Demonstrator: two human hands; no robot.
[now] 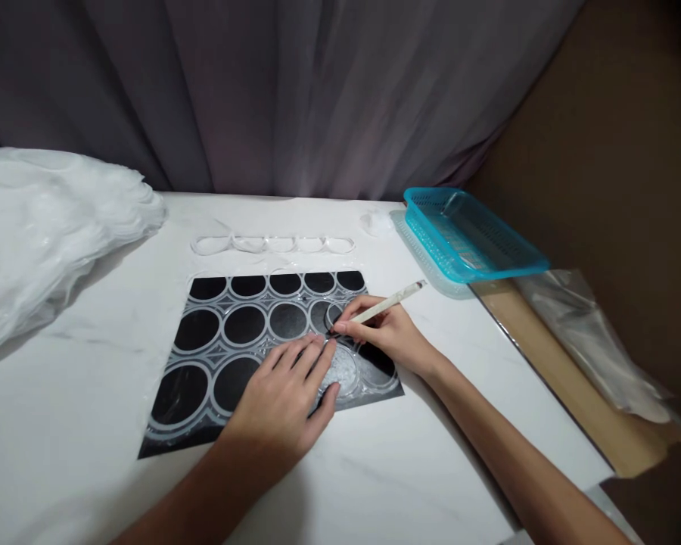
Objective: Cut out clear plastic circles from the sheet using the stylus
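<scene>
A black sheet [242, 327] lies on the white table, printed or overlaid with rows of grey-rimmed circles. Clear glossy film seems to cover it. My left hand [287, 390] rests flat on its lower middle, fingers stretched out and slightly apart. In my right hand [387, 331] is a slim white pen-shaped tool [393, 300], pinched like a pen, its dark tip low against a circle in the middle row. Whether that tip is a blade or a nib I cannot make out. My left fingertips lie just beside the tip.
Behind the sheet lies a clear strip with scalloped openings [272, 244]. A big pile of thin white translucent sheets [51, 227] fills the left. Back right stand a blue plastic basket [459, 265], a brown board [567, 371] and clear plastic wrap [595, 341]. A grey curtain [295, 98] hangs behind.
</scene>
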